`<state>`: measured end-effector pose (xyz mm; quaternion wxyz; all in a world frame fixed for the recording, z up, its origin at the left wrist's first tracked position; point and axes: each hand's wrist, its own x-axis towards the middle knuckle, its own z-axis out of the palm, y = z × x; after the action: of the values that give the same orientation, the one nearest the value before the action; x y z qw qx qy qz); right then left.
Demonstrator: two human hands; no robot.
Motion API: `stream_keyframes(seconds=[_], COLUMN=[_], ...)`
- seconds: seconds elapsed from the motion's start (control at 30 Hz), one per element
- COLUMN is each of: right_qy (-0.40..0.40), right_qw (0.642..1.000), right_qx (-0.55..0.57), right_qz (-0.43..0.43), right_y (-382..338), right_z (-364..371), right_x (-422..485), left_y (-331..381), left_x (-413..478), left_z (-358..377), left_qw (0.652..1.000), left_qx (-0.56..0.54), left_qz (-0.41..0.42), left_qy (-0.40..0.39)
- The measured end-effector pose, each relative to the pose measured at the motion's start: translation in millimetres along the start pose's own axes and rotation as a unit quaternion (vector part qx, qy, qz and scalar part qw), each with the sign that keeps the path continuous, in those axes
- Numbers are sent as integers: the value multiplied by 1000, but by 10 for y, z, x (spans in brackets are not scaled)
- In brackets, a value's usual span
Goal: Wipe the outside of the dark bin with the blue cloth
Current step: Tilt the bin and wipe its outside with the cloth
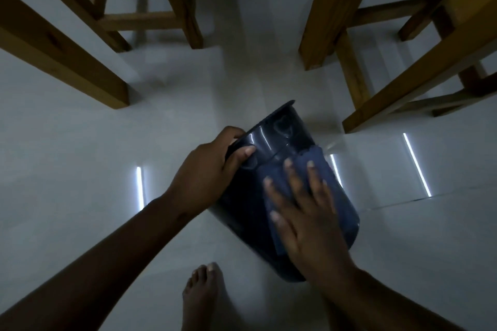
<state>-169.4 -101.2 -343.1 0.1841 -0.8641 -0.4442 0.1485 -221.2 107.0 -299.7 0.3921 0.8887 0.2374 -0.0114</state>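
The dark bin [279,131] lies tipped on its side above the pale tiled floor, its rim pointing away to the upper left. My left hand [207,169] grips the bin's rim, thumb on the outer wall. My right hand [304,212] lies flat with fingers spread on the blue cloth [314,158], pressing it against the bin's upper side. Much of the cloth is hidden under the palm.
Wooden chair and table legs stand at the left [67,56], back [185,8] and right [403,88] of the bin. A bare foot [201,293] rests on the floor just below the bin. Light strips reflect on the glossy tiles [416,164].
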Motion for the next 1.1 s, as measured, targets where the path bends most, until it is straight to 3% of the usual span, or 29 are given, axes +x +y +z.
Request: stream_keyframes(seconds=[0.07, 0.1, 0.17, 0.23, 0.27, 0.33, 0.4, 0.5, 0.57, 0.6, 0.67, 0.7, 0.77, 0.83, 0.9, 0.97, 1.07, 1.1], right_qy=[-7, 6, 8, 1, -6, -3, -6, -8, 19, 12, 0, 2, 12, 14, -21, -21, -19, -19], right_qw=[998, 999, 992, 961, 957, 985, 1000, 996, 1000, 996, 963, 956, 975, 998, 999, 999, 958, 947], right_qx=[-18, -2, 111, 240, 243, 117, 4, -42, 1, 76, 228, 246, 168, 41, -28, 23, 258, 284], right_qz=[-57, -41, 56, 139, 157, 128, 14, -73, -12, 48, 142, 159, 143, 47, -40, -31, 124, 152], right_y=[32, 103, 283, 448, 421, 214, -49, -23, 212, 352, 586, 593, 364, 48, -26, 130, 406, 410], right_z=[8, -35, -167, -230, -250, -174, -38, -20, -110, -189, -280, -297, -236, -89, -17, -56, -176, -183], right_x=[55, 176, 435, 574, 554, 339, 101, 202, 435, 553, 686, 668, 475, 219, 122, 305, 600, 606], left_y=[-23, -39, -36, -13, 3, 30, 25, -91, -209, -248, -243, -212, -133, -85, -74, -94, -115, -120], left_x=[37, 39, -1, -55, -61, -33, 14, -54, -174, -223, -255, -238, -145, -30, 46, 43, -25, -39], left_z=[-49, -68, -78, -49, -38, 5, 6, -15, -10, -13, -10, -6, -19, -63, -106, -129, -133, -119], left_qw=[999, 997, 995, 996, 997, 998, 998, 996, 998, 998, 999, 999, 999, 1000, 1000, 999, 998, 999], left_qx=[-26, -41, -60, -66, -61, -48, -55, -87, -54, -36, -26, -21, 5, 25, 25, -10, -38, -37], left_qz=[12, 9, -4, -23, -29, -26, -11, -11, -21, -28, -38, -38, -31, -17, -5, -18, -28, -30], left_qy=[-42, -67, -84, -54, -37, -28, -26, -26, -38, -38, -27, -21, -6, 9, -8, -41, -37, -25])
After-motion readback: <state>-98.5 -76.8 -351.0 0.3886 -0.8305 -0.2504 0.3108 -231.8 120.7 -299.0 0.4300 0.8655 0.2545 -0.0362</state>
